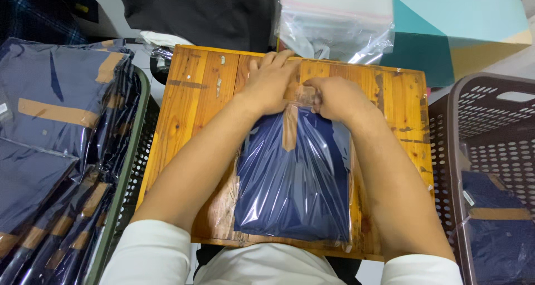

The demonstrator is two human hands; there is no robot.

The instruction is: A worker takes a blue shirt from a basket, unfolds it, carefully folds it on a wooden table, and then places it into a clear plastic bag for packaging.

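Left hand lies flat, fingers spread, pressing on the top edge of a clear bag that holds a folded navy garment with a tan strip. Right hand is curled, fingertips pinched on the bag's flap at about 12 o'clock of the package; the pinch appears to fold or seal the opening while the flat hand keeps the bag from sliding.

The bagged garment rests at the centre of a small wooden desk, its long side running toward the person, the closed end nearest the body at 6 o'clock.

At 9 o'clock, a green crate holds a stack of bagged garments, the same navy and tan, laid overlapping. At 3 o'clock, a brown perforated basket holds another navy garment low inside. At 12 o'clock, beyond the desk, sits a pile of empty clear bags, within arm's reach, apparently the supply. A dark cloth lies at 11 o'clock. Both forearms are bare, with white sleeves at the bottom edge.
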